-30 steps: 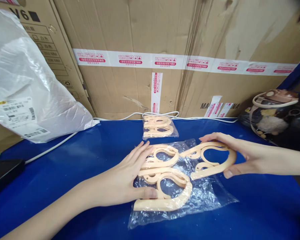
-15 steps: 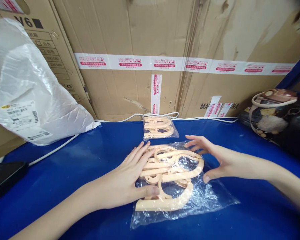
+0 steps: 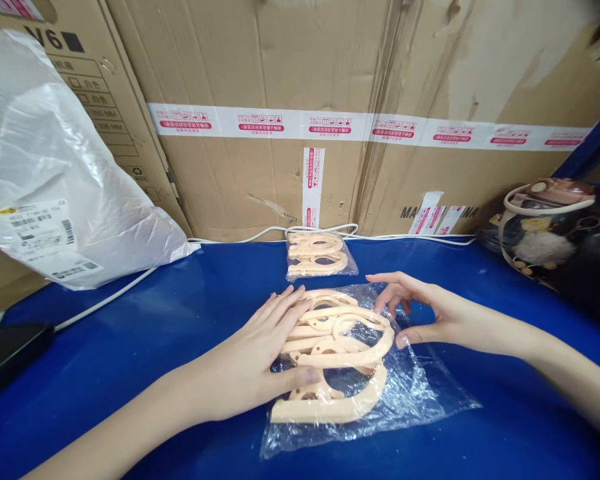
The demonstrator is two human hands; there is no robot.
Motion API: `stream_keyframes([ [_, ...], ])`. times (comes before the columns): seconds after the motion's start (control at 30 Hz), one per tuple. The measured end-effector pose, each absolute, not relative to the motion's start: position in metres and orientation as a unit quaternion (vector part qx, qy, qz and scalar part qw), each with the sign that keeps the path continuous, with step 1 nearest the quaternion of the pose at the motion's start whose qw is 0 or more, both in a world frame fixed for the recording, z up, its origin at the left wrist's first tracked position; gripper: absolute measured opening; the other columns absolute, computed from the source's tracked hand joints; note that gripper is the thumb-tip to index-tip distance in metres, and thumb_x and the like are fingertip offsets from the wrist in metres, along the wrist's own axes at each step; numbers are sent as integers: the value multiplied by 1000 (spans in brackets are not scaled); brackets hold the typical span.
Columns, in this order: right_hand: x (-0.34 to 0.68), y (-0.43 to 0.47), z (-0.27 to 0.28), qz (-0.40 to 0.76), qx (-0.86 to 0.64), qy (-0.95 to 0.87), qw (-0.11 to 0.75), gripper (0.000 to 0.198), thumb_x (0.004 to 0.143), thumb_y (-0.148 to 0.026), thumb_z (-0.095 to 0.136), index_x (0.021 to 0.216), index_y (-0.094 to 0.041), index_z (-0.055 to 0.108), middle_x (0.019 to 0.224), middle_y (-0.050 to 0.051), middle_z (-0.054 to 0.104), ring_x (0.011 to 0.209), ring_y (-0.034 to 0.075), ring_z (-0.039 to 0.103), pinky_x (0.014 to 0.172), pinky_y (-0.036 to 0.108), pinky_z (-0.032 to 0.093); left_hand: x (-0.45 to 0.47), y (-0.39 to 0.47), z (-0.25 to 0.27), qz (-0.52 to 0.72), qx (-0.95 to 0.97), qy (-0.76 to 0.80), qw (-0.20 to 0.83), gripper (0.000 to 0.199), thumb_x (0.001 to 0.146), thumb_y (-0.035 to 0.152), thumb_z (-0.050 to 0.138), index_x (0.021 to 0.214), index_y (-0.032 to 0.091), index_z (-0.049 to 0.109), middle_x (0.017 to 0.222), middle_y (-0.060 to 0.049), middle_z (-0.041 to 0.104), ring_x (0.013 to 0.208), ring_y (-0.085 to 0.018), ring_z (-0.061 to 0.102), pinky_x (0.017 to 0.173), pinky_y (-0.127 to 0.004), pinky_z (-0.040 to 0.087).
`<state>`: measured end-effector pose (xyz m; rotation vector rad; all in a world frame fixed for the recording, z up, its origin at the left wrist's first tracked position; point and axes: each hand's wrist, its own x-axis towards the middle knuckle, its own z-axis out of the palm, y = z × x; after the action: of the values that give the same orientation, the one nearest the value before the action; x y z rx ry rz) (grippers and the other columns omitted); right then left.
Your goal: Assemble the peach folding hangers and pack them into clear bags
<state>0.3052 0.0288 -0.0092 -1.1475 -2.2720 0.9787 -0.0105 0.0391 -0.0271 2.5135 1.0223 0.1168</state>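
Several beige folding hangers (image 3: pixel 325 408) lie stacked in a clear plastic bag (image 3: pixel 420 393) on the blue tabletop. Along their left side rests my left hand (image 3: pixel 260 357), laid flat with the fingers stretched out and the thumb apart. It covers the left ends of the hangers. My right hand (image 3: pixel 423 313) is at the bag's upper right, fingers curved and apart from the thumb. Its fingertips are at the bag beside the hangers' curved ends; I cannot tell whether they press on them. Just behind lies a smaller clear packet of beige hangers (image 3: pixel 320 253).
Large cardboard boxes (image 3: pixel 260 180) stand along the back. At the left leans a white mailing bag (image 3: pixel 80 180), with a black device (image 3: pixel 13 360) in front of it. A white cable (image 3: pixel 105 303) runs across the table. A dark bag with a pompom (image 3: pixel 543 248) sits at the right.
The upper hangers in the bag have shifted left and now line up more closely with the others. My right hand has moved slightly left. My left hand stays nearly in place.
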Motion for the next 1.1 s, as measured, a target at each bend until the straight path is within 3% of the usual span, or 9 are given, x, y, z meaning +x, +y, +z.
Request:
stream_keyframes([
  [0.2, 298, 30, -17, 381, -410, -788, 255, 65, 80, -32, 72, 135, -29, 38, 102, 1, 63, 86, 16, 59, 84, 35, 48, -12, 40, -29, 47, 905, 365, 212, 80, 89, 64, 42, 152, 30, 5, 159, -4, 0, 144, -33, 0, 115, -55, 14],
  [0.43, 282, 27, -24, 387, -418, -767, 296, 63, 79, -33, 72, 133, -26, 40, 98, 3, 64, 80, 16, 57, 80, 37, 48, -5, 32, -31, 122, 892, 389, 197, 79, 86, 67, 46, 150, 28, 20, 158, -6, 13, 144, -32, 10, 115, -53, 18],
  [0.63, 272, 22, -24, 373, -419, -770, 305, 63, 81, -35, 71, 134, -27, 38, 96, 1, 64, 79, 16, 57, 79, 36, 48, -7, 39, -26, 62, 909, 359, 202, 85, 86, 66, 46, 152, 25, 10, 159, -9, 5, 144, -34, 4, 114, -56, 17],
  [0.77, 289, 30, -18, 298, -459, -794, 263, 61, 80, -41, 69, 132, -27, 41, 86, -1, 62, 76, 17, 58, 70, 33, 45, -2, 34, -16, 60, 920, 339, 185, 85, 87, 67, 43, 152, 26, 7, 159, -7, 4, 144, -32, 3, 115, -57, 13],
  [0.9, 316, 44, -20, 202, -576, -749, 258, 59, 80, -47, 65, 130, -23, 44, 86, 0, 59, 68, 17, 56, 62, 31, 43, 19, 17, -9, 80, 942, 275, 173, 78, 89, 65, 42, 151, 25, 17, 158, -5, 12, 144, -31, 10, 114, -52, 23],
  [1.0, 320, 49, -26, 276, -585, -718, 258, 60, 83, -47, 61, 132, -19, 40, 73, -2, 59, 64, 17, 55, 57, 30, 42, 37, 8, -15, 106, 953, 233, 164, 71, 91, 61, 42, 148, 21, 30, 155, -10, 22, 142, -32, 18, 112, -52, 28],
  [1.1, 310, 47, -25, 412, -548, -673, 279, 68, 84, -44, 60, 139, -16, 30, 61, -5, 55, 53, 13, 48, 46, 25, 35, 48, 7, -26, 124, 960, 207, 145, 70, 91, 62, 41, 147, 20, 32, 155, -12, 20, 143, -33, 16, 113, -53, 26],
])
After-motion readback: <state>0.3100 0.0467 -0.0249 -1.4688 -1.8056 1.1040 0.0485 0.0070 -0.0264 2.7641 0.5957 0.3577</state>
